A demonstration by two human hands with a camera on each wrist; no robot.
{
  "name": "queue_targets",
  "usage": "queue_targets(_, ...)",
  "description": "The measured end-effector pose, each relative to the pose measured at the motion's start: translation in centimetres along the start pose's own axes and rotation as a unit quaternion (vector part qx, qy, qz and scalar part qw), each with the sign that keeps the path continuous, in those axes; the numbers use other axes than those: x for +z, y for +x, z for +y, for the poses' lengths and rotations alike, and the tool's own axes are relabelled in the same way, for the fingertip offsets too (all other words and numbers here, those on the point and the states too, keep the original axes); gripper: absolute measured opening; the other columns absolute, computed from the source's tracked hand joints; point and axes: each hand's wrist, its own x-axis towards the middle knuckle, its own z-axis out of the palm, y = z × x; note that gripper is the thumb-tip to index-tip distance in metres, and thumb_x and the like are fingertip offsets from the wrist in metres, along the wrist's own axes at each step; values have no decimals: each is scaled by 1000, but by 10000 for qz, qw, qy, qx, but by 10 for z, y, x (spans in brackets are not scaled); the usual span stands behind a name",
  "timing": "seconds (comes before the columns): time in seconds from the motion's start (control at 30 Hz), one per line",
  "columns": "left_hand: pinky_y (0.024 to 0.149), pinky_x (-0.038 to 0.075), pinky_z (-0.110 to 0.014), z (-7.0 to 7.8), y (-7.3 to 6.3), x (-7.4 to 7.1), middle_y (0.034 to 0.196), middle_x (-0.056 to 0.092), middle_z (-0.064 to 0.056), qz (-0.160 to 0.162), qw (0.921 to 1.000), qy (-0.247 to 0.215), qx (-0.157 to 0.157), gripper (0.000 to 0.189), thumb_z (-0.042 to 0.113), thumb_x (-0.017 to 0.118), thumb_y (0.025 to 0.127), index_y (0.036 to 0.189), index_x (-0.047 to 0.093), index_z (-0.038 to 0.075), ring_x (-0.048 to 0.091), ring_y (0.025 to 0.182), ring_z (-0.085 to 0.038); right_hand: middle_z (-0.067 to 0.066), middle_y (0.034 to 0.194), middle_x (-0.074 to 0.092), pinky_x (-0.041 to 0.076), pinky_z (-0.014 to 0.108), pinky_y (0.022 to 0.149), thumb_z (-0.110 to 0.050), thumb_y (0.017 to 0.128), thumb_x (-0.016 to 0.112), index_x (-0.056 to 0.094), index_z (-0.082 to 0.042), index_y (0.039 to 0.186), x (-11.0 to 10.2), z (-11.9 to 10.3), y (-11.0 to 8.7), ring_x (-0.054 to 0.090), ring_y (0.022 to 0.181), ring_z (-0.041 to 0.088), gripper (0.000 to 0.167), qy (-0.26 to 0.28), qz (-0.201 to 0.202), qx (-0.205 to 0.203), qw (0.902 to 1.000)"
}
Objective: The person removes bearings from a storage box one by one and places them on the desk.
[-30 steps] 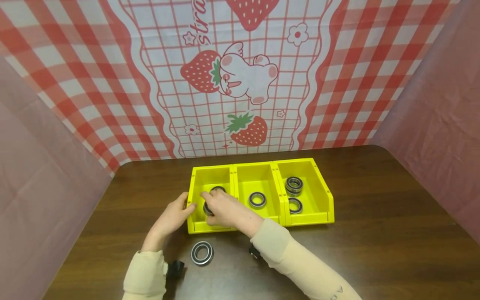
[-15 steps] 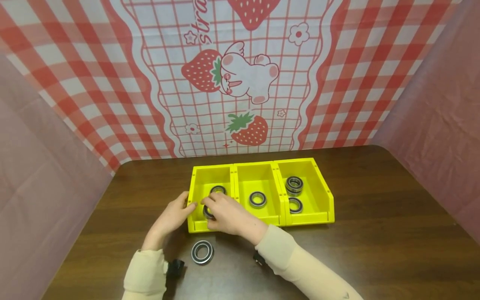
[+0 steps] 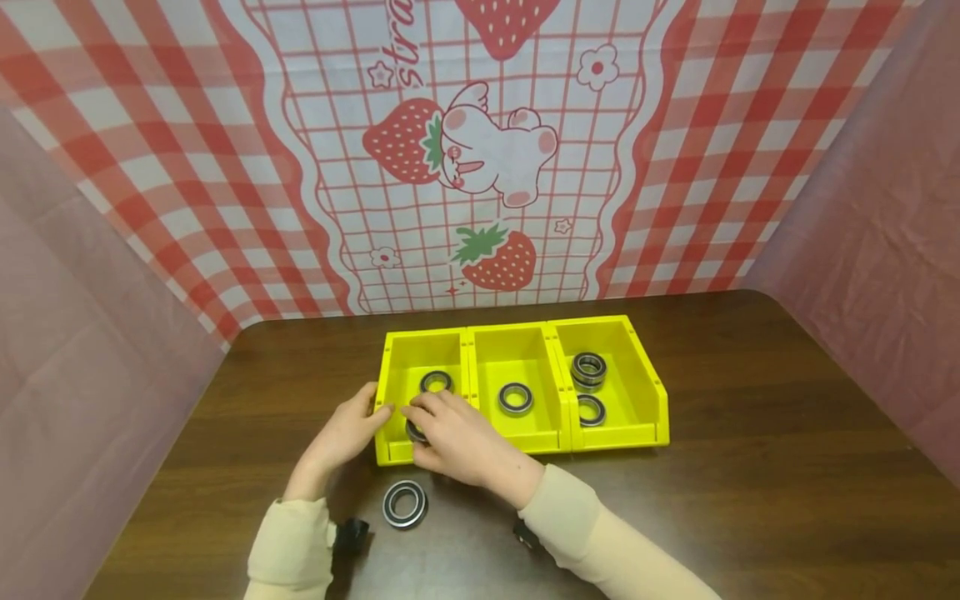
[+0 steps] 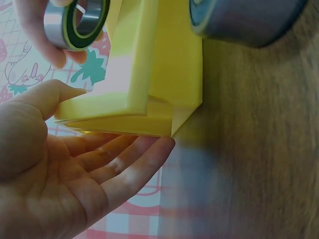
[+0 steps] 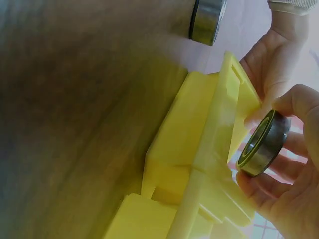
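Observation:
My left hand [image 3: 348,429] grips the left side wall of the leftmost yellow bin [image 3: 420,354], thumb over the rim and fingers along the outside in the left wrist view. In my right hand [image 3: 465,442] is a ball bearing [image 5: 273,147], pinched between thumb and fingertips and tilted, over the front of that same bin. The fingers partly hide it in the head view. A second bearing [image 3: 424,384] lies farther back in the left bin. On the table in front of the bins lies a larger bearing [image 3: 389,505].
The middle bin [image 3: 510,350] holds one bearing [image 3: 502,401]. In the right bin [image 3: 592,333] are a stack of bearings [image 3: 576,369] and a single bearing [image 3: 601,411] nearer the front. The three bins stand side by side on the brown wooden table [image 3: 750,467], before a strawberry-print cloth [image 3: 330,192].
My right hand has drawn slightly toward the front of the left bin with the bearing, uncovering more of the bearing behind it. The left hand has stayed in place.

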Motion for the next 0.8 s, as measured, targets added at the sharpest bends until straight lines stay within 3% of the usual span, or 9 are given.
queue_targets(0.13,79,45,-38,0,1,0,107,59,-15,13,10000,-7,24,37,21,48,92,124,44,3,55,87,-20,5,113,57,42,29,92,-30,81,60,57,-10,121,-3,-3,-4,52,102,18,45,-44,122,-89,9999)
queue_targets(0.27,79,45,-37,0,1,0,105,60,-14,5,10000,-40,3,36,21,48,93,124,44,3,55,86,-19,5,111,57,42,29,91,-31,81,61,58,-9,121,-8,-8,-8,53,100,18,46,-115,-91,-148,9998)
queue_targets(0.4,80,45,-38,1,1,0,106,60,-14,-27,9999,-102,-58,37,21,48,93,125,43,3,55,86,-19,5,110,57,44,27,85,-33,82,60,58,-9,121,-14,-13,-11,52,95,17,46,-111,-335,-148,9993)
queue_targets(0.6,80,45,-38,0,1,0,108,59,-14,-38,9999,-120,-87,39,21,48,93,126,42,3,55,87,-19,3,104,56,44,24,76,-35,82,61,59,-11,118,-17,-16,-15,50,86,14,43,-55,-393,-111,9992)
queue_targets(0.8,81,44,-38,1,1,0,108,59,-14,-23,9999,-62,-97,39,22,48,93,127,42,3,54,88,-19,1,97,54,42,18,65,-40,81,64,60,-12,112,-21,-19,-20,47,79,11,42,274,-689,65,9972)
